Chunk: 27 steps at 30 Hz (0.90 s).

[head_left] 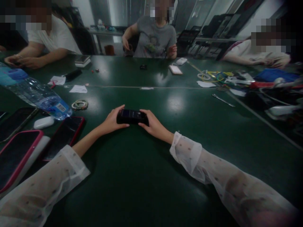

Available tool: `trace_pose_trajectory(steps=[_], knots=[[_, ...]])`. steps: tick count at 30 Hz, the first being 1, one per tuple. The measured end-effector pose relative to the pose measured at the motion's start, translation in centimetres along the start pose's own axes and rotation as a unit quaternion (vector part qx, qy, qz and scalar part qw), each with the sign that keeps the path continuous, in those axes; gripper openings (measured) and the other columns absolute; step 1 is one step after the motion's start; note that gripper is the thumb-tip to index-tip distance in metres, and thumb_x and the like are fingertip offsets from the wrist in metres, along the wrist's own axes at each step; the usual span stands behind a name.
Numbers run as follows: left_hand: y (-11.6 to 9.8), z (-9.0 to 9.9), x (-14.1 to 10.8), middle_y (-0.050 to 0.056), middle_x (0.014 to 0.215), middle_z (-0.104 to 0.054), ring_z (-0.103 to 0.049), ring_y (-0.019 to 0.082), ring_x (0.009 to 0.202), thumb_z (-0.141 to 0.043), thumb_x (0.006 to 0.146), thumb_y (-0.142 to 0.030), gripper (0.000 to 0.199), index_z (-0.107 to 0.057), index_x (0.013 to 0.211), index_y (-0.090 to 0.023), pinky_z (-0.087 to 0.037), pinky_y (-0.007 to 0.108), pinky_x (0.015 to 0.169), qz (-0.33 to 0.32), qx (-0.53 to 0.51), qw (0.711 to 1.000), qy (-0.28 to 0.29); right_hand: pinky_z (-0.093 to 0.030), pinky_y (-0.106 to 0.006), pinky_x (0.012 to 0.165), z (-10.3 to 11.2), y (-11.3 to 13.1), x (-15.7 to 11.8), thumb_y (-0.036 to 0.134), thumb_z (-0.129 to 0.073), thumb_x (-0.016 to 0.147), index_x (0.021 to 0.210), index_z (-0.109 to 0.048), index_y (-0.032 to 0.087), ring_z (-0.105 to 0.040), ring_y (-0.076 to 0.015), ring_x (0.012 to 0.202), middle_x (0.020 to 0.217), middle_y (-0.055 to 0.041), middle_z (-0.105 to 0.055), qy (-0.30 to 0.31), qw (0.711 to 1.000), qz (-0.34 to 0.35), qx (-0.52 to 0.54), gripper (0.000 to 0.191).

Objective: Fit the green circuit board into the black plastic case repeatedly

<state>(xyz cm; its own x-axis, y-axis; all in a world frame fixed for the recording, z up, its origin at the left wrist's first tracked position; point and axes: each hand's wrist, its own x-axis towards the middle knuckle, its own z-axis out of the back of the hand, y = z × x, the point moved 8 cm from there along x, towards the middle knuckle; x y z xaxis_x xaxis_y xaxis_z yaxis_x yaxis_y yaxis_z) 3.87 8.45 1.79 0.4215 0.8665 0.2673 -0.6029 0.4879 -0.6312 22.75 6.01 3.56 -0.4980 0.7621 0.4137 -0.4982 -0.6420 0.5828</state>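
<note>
A small black device (131, 116) with a dark screen showing faint text lies between my hands, low over the green table (132, 164). My left hand (114, 121) grips its left end, thumb along the near edge and fingers at the far side. Around its right end, my right hand (151, 123) holds it in the same way. The undersides of the fingers are hidden, and I cannot tell whether the device touches the table.
Phones (65, 137), a white case (44, 122), a tilted water bottle (39, 94) and bracelets (80, 104) are on the left. A wrench (223, 100) and cables (216, 75) lie right. Three people sit across the table.
</note>
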Motion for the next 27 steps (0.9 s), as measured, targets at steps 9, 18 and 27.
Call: trace_pose_trajectory(steps=[9,18,27], knots=[[-0.29,-0.16,0.21,0.013,0.137,-0.05,-0.048,0.033,0.123,-0.069,0.077,-0.052,0.079,-0.035,0.143,-0.025,-0.038,0.052,0.101,0.007,0.031,0.999,0.017,-0.042,-0.056,0.105,-0.13,0.04,-0.01,0.021,-0.06,0.085,0.138,-0.034,0.025,-0.05,-0.028,0.122,0.129,-0.0118,-0.05,0.012,1.0,-0.001,0.003,0.059],[-1.02,-0.21,-0.01,0.011,0.135,-0.051,-0.048,0.032,0.122,-0.07,0.076,-0.054,0.077,-0.038,0.141,-0.027,-0.038,0.051,0.1,0.007,0.05,0.998,0.033,-0.046,-0.053,0.101,0.07,0.64,-0.03,0.027,-0.061,0.086,0.14,-0.032,0.027,-0.051,-0.0273,0.119,0.128,-0.0108,-0.049,0.017,1.0,0.018,0.014,0.061],[-1.05,-0.29,-0.09,0.01,0.137,-0.049,-0.045,0.033,0.124,-0.07,0.076,-0.053,0.079,-0.035,0.142,-0.028,-0.035,0.051,0.102,0.006,0.053,0.998,0.044,-0.048,-0.05,0.097,0.24,0.36,-0.1,0.024,-0.063,0.085,0.134,-0.039,0.026,-0.056,-0.0254,0.112,0.123,-0.0093,-0.054,0.007,0.999,0.009,0.03,0.054]])
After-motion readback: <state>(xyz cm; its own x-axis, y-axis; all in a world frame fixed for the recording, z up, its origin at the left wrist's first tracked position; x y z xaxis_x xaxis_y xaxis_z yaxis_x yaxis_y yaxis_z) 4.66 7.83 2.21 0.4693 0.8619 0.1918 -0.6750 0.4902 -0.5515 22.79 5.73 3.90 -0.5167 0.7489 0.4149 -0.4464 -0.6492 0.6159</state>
